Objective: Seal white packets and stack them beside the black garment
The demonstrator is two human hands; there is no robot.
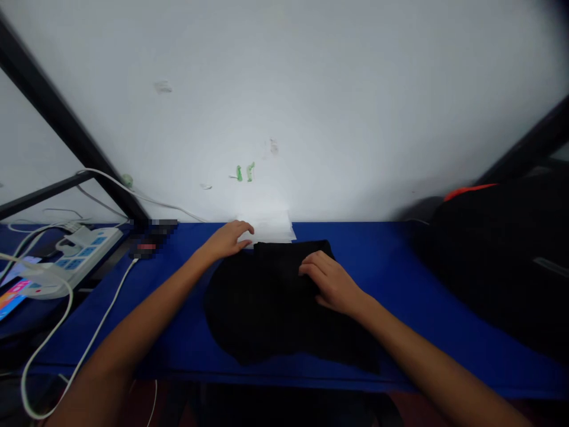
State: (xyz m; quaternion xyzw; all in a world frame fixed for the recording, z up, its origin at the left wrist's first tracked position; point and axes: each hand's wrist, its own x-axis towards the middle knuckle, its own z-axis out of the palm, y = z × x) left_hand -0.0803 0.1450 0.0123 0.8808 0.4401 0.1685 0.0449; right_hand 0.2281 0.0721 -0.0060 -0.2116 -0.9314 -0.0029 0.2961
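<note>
A black cloth garment [275, 314] lies partly folded on the blue tabletop in front of me; its exact kind is hard to make out in the dark fabric. My left hand [229, 238] is at its upper left edge, with thumb and fingers apart and nothing between them. Over the garment's right side, my right hand [332, 283] has its fingers curled into the fabric. White paper sheets [269, 224] lie just behind the garment, against the wall, close to my left fingertips.
A white power strip [86, 258] with plugs and cables sits at left, beside a lit phone screen [15, 296]. One white cable [104, 317] loops over the desk's left edge. A large black bag-like item [502, 261] with an orange edge fills the right side.
</note>
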